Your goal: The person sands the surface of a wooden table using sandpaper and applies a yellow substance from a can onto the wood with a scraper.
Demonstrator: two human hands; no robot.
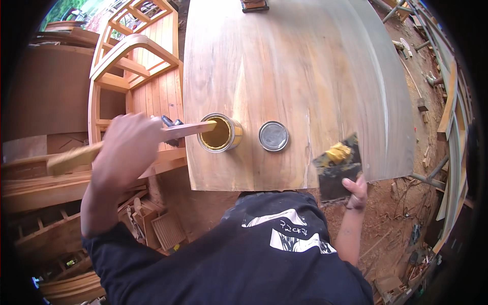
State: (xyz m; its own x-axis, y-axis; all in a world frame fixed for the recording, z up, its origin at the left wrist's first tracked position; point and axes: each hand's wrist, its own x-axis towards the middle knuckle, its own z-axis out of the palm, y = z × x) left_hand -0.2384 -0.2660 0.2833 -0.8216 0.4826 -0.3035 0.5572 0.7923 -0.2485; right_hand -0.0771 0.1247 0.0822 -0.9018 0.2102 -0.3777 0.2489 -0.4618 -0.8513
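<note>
My left hand [127, 145] is closed around a flat wooden stick [185, 130]. The stick's yellow-coated tip reaches over the mouth of an open tin can [237, 134] with yellow paste smeared inside; its other end is blurred. To the right of the can, a round metal lid [273, 136] lies on the wooden tabletop [284, 76]. My right hand [357, 188] grips a thin dark square plate [331, 184] by its near edge, thumb on top. A lump of yellow paste [338, 152] sits on that plate, which is held at the tabletop's near right edge.
At the tabletop's far edge stands a dark-based block-shaped object [254, 6], partly cut off. A slatted wooden bench frame [168, 91] adjoins the left side. Stacked boards [61, 190] and offcuts lie left; planks and metal poles [447, 101] line the right, above a dirt floor.
</note>
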